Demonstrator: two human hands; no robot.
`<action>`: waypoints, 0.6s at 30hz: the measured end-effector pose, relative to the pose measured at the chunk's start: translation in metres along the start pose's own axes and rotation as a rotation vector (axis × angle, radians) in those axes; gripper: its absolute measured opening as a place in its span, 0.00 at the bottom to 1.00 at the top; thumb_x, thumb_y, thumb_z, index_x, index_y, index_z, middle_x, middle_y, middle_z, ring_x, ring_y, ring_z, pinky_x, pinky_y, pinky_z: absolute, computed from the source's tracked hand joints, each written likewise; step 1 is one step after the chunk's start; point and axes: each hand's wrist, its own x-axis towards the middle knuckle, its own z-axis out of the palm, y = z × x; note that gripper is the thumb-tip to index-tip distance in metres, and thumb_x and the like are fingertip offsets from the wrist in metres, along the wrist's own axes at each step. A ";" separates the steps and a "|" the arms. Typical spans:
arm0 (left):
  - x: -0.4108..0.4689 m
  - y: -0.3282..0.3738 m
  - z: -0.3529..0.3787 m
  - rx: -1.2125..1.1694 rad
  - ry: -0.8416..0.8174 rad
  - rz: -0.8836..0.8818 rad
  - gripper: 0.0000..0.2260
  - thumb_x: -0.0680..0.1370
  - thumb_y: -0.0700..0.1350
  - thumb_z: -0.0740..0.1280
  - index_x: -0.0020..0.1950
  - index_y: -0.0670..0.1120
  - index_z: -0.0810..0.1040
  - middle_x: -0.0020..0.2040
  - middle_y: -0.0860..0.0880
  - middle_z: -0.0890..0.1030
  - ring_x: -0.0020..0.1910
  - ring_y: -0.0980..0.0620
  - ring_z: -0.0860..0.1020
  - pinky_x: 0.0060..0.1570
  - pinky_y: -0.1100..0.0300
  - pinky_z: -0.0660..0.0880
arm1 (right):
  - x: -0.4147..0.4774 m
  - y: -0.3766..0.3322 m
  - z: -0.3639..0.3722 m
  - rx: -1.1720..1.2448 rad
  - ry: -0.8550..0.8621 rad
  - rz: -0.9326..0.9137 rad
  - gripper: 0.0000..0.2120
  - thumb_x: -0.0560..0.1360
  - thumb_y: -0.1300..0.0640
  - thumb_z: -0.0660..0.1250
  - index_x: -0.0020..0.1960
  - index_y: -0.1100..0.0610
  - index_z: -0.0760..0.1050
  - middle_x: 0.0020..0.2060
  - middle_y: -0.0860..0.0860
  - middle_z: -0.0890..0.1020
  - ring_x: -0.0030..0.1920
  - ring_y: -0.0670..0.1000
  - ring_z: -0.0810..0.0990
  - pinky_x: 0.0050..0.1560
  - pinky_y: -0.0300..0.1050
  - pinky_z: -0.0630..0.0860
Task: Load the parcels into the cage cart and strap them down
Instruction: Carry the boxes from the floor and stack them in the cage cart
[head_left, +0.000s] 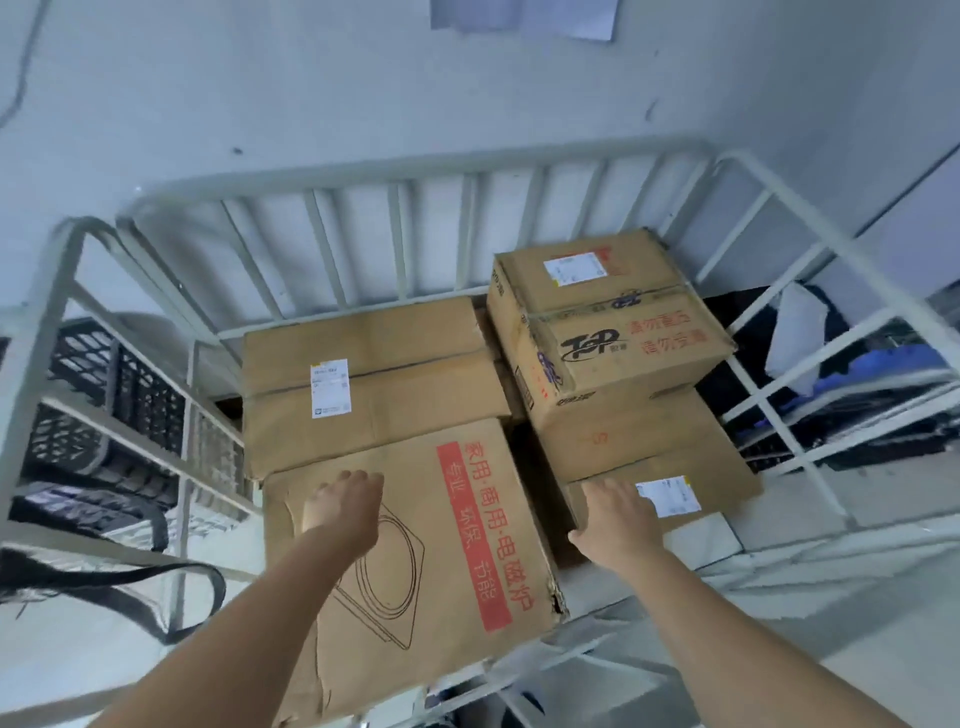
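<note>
The parcels lie inside the cage cart, in two stacks. The red-banded box lies near left, against the labelled box beyond it. On the right the logo box sits on a plain box, with a flat box nearest.

The left hand rests on the red-banded box at its far edge, fingers bent; whether they hook that edge I cannot tell. The right hand lies on the flat box, fingers spread and straight, gripping nothing.

This looks like the end of loading, with parcels being settled. The red-banded box seems to jut toward the near side, so it probably needs pushing in square. The black strap hangs slack over the left rail, unused, and would come next.
</note>
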 end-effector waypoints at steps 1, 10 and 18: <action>-0.003 0.009 -0.015 0.009 0.024 0.031 0.16 0.74 0.38 0.65 0.60 0.50 0.71 0.58 0.51 0.74 0.58 0.49 0.74 0.50 0.57 0.71 | -0.010 0.009 -0.009 0.008 0.017 0.017 0.23 0.74 0.44 0.68 0.64 0.53 0.70 0.61 0.52 0.74 0.63 0.55 0.71 0.59 0.48 0.70; -0.063 0.134 -0.115 0.114 0.264 0.376 0.14 0.74 0.42 0.69 0.58 0.51 0.73 0.52 0.52 0.76 0.55 0.49 0.75 0.50 0.56 0.75 | -0.133 0.120 -0.067 0.133 0.233 0.256 0.17 0.74 0.43 0.67 0.56 0.53 0.70 0.57 0.52 0.75 0.60 0.54 0.73 0.53 0.47 0.70; -0.177 0.272 -0.147 0.209 0.438 0.696 0.15 0.75 0.39 0.66 0.62 0.48 0.73 0.50 0.51 0.76 0.50 0.51 0.74 0.46 0.59 0.72 | -0.302 0.230 -0.067 0.093 0.370 0.527 0.23 0.75 0.43 0.65 0.66 0.54 0.69 0.61 0.54 0.74 0.63 0.56 0.71 0.59 0.50 0.70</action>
